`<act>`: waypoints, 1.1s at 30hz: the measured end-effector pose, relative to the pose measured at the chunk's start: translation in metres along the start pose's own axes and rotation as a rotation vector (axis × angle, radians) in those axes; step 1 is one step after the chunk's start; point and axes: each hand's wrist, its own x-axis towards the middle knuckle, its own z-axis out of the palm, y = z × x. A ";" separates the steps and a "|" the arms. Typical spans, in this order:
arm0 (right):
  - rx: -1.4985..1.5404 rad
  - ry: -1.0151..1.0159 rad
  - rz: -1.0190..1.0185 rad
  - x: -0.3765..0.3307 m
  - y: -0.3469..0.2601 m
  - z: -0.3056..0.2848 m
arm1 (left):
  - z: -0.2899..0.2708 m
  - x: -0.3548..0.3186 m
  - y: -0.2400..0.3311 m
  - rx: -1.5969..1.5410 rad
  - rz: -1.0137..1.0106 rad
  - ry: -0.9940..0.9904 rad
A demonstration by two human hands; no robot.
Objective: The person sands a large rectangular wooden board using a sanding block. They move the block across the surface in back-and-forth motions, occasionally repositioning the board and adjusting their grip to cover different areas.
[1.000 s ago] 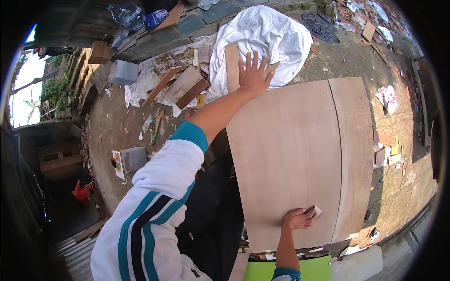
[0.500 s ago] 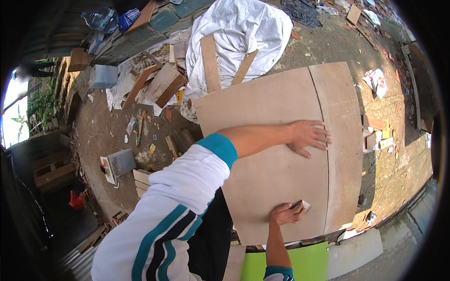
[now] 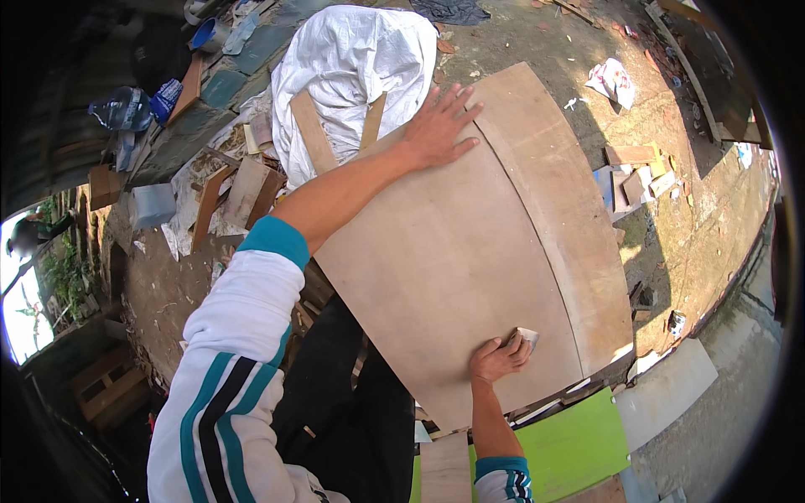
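Observation:
A large light-brown plywood sheet (image 3: 419, 268) lies before me, with a dark seam near its right side separating a narrower plywood strip (image 3: 558, 201). My left hand (image 3: 440, 130) rests at the sheet's far edge by the seam, fingers spread and nothing in them. Closer to me, on the sheet's near right part, my right hand (image 3: 496, 360) grips a small, pale grey folded piece that looks like sandpaper (image 3: 526, 337). Fingers cover part of that piece, and it sits against the wood surface.
Beyond the sheet lies a white tarp (image 3: 352, 59) with two wood strips leaning on it. Wood offcuts (image 3: 629, 180) lie to the right. A bright green panel (image 3: 579, 444) and a pale panel (image 3: 671, 394) are at the near right. Left stands a grey container (image 3: 153, 205).
My left hand has slid from the middle of the sheet to its far edge. My right hand still holds the small piece on the near part. The whole view has turned.

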 end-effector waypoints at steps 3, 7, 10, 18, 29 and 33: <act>0.028 -0.004 0.002 -0.002 -0.002 -0.003 | 0.007 -0.006 0.093 -0.240 0.429 -0.130; 0.044 -0.042 0.015 -0.004 -0.003 -0.001 | 0.024 -0.023 0.119 -0.332 0.976 -0.377; 0.041 -0.035 0.015 -0.003 0.002 0.000 | 0.019 -0.014 0.055 -0.301 0.695 -0.260; 0.076 -0.032 0.027 0.003 -0.009 -0.008 | -0.027 -0.016 -0.067 0.325 -0.536 -0.150; 0.091 -0.017 0.014 0.000 -0.003 -0.005 | 0.006 -0.032 0.064 -0.173 0.353 -0.067; 0.101 -0.013 0.030 0.003 -0.008 -0.009 | 0.007 -0.037 -0.006 -0.014 -0.150 0.027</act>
